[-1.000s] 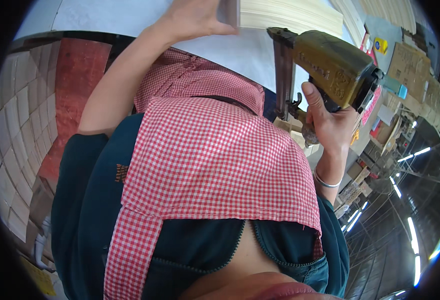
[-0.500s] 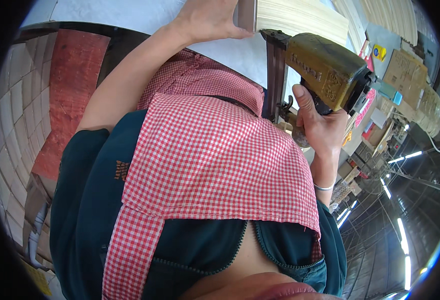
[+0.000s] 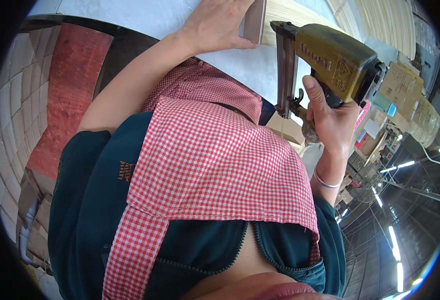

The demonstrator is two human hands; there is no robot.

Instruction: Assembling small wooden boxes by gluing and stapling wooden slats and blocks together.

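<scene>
My right hand (image 3: 333,120) is wrapped round the handle of a worn, yellow-brown nail gun (image 3: 336,55), thumb lying along its near side. The gun's nose points left, beside the end of a grey-brown board (image 3: 255,24), with a small gap between them. At the top edge my left hand (image 3: 219,25) grips this board, its thumb by the board's near end. Some of the left fingers are hidden or cut off by the picture's edge. Pale wooden strips (image 3: 292,20) lie just right of the board.
A white tabletop (image 3: 130,15) runs under the hands, its near edge close to my checked apron (image 3: 220,170). To the left stands a red board (image 3: 75,90). Stacked pale wood (image 3: 387,22) and cardboard boxes (image 3: 402,82) are at the right.
The nail gun has moved right and slightly up, its nose drawing away from the board. My left hand and the board have shifted a little right and down.
</scene>
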